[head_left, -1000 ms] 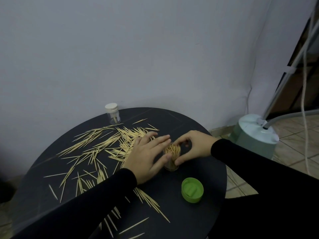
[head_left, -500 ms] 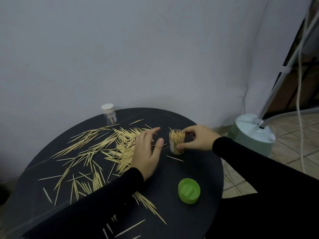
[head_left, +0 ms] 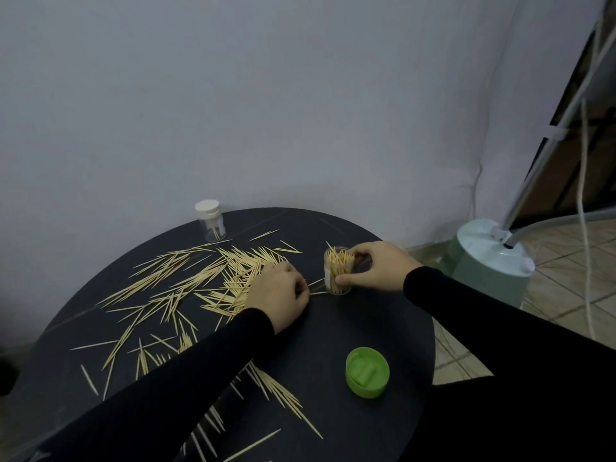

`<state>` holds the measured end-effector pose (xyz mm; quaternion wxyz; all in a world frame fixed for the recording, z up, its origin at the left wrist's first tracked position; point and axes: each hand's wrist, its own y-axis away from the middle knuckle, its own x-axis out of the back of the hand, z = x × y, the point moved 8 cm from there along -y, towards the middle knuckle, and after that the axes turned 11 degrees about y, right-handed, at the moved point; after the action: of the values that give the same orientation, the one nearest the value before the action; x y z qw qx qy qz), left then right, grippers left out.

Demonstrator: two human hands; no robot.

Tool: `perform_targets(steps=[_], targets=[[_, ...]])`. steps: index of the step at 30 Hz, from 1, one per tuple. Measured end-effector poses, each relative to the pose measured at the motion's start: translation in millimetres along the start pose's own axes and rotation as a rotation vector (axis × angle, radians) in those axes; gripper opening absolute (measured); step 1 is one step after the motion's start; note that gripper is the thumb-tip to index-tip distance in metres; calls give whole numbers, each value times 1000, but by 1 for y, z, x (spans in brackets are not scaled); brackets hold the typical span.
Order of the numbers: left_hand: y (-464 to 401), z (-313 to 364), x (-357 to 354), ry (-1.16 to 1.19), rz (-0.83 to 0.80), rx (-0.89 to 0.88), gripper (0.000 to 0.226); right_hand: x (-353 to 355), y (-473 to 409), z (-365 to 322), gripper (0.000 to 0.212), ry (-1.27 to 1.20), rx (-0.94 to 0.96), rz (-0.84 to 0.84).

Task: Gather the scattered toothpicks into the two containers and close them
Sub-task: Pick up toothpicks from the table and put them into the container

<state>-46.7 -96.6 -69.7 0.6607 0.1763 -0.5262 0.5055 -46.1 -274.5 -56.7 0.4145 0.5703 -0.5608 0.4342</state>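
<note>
A clear open container [head_left: 338, 273] packed with toothpicks stands upright on the round black table [head_left: 383, 328]. My right hand [head_left: 380, 268] grips it by the side. My left hand [head_left: 280, 295] rests on the table just left of it, fingers pinched on a toothpick [head_left: 318, 292] lying there. Many scattered toothpicks [head_left: 186, 285] cover the table's left half. A green lid [head_left: 367, 372] lies at the front right. A second clear container [head_left: 210, 220] with a white cap on stands at the back left, with few toothpicks inside.
The wall runs close behind the table. A pale green appliance base [head_left: 490, 261] with a pole and cords stands on the tiled floor to the right. More toothpicks [head_left: 283, 398] lie near the front edge, beside my left sleeve.
My right hand has slid the open container away from me and to the right. My left hand came off it and closed its fingers on a toothpick on the table.
</note>
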Motion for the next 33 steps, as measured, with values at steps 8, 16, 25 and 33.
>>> perform_targets(steps=[8, 16, 25, 33], targets=[[-6, -20, 10, 41, -39, 96, 9, -2, -4, -11, 62, 26, 1, 23], [-12, -38, 16, 77, -132, 100, 18, -5, -8, -31, 60, 75, 41, 17], [-21, -51, 21, -84, -62, 158, 35, -11, -22, -39, 61, 82, 52, 35], [-68, -49, 13, -171, -301, 25, 48, -13, -35, -44, 59, 125, 67, 44]])
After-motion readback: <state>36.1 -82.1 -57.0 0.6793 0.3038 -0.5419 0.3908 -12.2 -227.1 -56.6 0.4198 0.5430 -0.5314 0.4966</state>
